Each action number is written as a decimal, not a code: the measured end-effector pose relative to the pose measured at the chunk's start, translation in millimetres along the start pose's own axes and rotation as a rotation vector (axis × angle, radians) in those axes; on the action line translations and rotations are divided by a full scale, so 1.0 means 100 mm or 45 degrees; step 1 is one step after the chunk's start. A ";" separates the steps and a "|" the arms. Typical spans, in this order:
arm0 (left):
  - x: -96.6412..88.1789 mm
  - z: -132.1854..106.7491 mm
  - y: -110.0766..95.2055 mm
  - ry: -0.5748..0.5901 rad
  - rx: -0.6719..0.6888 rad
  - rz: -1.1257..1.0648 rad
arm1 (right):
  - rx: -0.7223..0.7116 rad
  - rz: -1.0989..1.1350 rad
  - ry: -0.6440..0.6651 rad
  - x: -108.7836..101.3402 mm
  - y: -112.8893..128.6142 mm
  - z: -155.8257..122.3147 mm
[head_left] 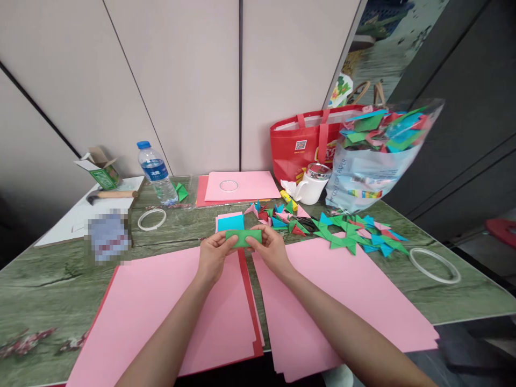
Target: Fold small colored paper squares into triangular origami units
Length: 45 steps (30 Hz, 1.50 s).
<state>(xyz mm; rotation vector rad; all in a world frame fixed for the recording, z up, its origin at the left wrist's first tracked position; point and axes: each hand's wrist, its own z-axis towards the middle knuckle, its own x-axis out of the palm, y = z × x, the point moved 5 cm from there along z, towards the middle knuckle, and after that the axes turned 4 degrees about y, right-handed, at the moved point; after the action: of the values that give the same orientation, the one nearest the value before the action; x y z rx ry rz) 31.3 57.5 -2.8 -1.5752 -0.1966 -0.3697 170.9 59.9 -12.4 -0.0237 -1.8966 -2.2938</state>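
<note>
Head view: the counter (44, 290) spans the lower frame. Two stacks of pink sheets lie before you: the left stack (161, 301) at lower left of centre, the right stack (346, 295) at lower right. The red bag (290, 150) stands upper right of centre, partly behind the clear plastic bag (363, 166) filled with coloured paper pieces. The folded paper shapes (342, 236) lie grouped right of centre. The water bottle (155, 172) stands upright at left of centre. Your left hand (213, 255) and right hand (274, 250) each have fingers clamped on one end of the green paper piece (242, 237), level just below frame centre. The blue paper (230, 222) shows directly above it in frame.
</note>
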 end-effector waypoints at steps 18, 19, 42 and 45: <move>0.02 -0.02 0.04 0.043 -0.039 -0.001 | -0.073 -0.274 0.007 -0.02 0.03 -0.01; 0.03 -0.02 0.05 0.046 -0.041 -0.006 | -0.075 -0.285 -0.002 -0.02 0.04 -0.01; 0.05 -0.04 0.03 0.025 -0.056 0.016 | -0.089 -0.330 -0.051 -0.02 0.08 -0.04; 0.05 -0.04 0.03 0.029 -0.050 0.020 | -0.083 -0.327 -0.054 -0.02 0.07 -0.04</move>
<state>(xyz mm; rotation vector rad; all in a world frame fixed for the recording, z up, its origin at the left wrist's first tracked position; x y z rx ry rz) 36.6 52.9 -3.7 -1.6100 -0.1602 -0.3808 174.4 55.3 -6.6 0.1742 -1.9448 -2.5379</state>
